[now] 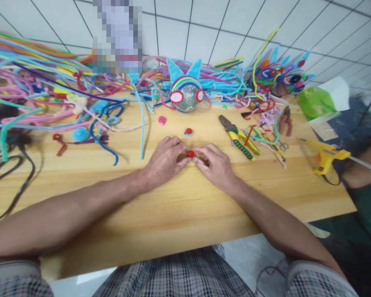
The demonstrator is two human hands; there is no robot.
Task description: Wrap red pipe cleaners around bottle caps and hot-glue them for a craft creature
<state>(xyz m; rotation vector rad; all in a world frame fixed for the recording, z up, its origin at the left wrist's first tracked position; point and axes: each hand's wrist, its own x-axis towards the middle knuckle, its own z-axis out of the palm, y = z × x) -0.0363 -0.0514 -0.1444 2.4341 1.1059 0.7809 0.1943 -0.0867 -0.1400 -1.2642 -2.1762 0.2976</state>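
Red and small, a coil (pixel 191 154) sits over the near-middle of the wooden table (pixel 179 210), between the person's left hand (pixel 167 161) and right hand (pixel 215 166); each hand is nearly closed, thumb and fingertips pinched at its edge, the other fingers curled in. The coil looks already rounded, though whether its end is fastened cannot be told. Just beyond it lies a red-and-blue disc (pixel 189 131), apparently formed and apart from everything else, with a pink coil (pixel 162 120) farther and to the left. On the far side stands a clear ball (pixel 189 100) bearing two blue horns, coloured bands and two red-rimmed pale eyes; its middle front is bare, so it seems well advanced but plainer than the decorated figures (pixel 293 79) at far right (which carry darker eye centres and more small pieces). Neither the held coil nor the disc is joined to the ball. Pliers (pixel 238 138) and a yellow glue gun (pixel 326 154) lie to the right, both out of the hands, and loose fuzzy stems (pixel 34 88) fill the far left.
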